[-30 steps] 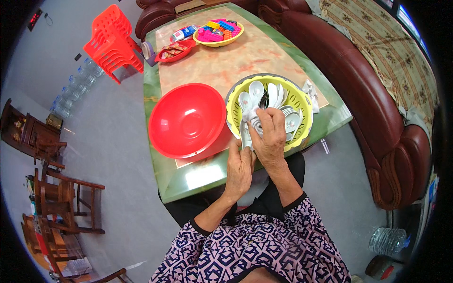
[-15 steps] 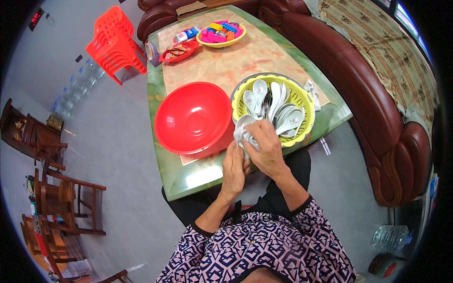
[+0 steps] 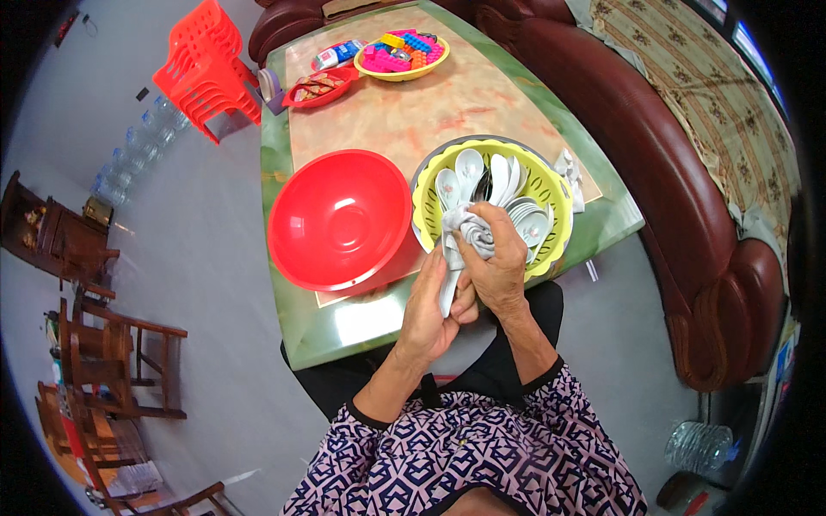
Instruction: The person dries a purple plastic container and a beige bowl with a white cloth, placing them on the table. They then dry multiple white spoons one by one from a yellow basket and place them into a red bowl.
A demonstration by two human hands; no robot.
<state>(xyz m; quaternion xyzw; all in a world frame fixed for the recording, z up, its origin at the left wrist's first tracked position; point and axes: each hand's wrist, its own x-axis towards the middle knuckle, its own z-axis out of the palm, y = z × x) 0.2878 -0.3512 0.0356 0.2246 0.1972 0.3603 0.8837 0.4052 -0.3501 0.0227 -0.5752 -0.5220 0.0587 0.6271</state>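
Observation:
My left hand (image 3: 433,308) grips the handle of a white spoon (image 3: 448,291) in front of the yellow basket. Around the spoon's bowl my right hand (image 3: 499,262) presses a bunched pale cloth (image 3: 471,230), which hides the bowl. Just beyond both hands stands the yellow slotted basket (image 3: 561,211), holding several white ceramic spoons (image 3: 468,168), some with small flower prints, and a few metal pieces too covered to name. To the left of my hands is a wide red plastic basin (image 3: 344,219) with nothing in it.
Farther up the table (image 3: 379,120) are a yellow bowl of toy blocks (image 3: 402,76), a red dish of packets (image 3: 320,89) and a blue-and-white pack (image 3: 337,55). A crumpled tissue (image 3: 570,176) lies right of the basket. Red stacked chairs (image 3: 206,77) and a brown leather sofa (image 3: 594,129) flank the table.
The cloth has shifted from low on the spoon up over its bowl, so the handle now shows between my hands. The view has moved slightly.

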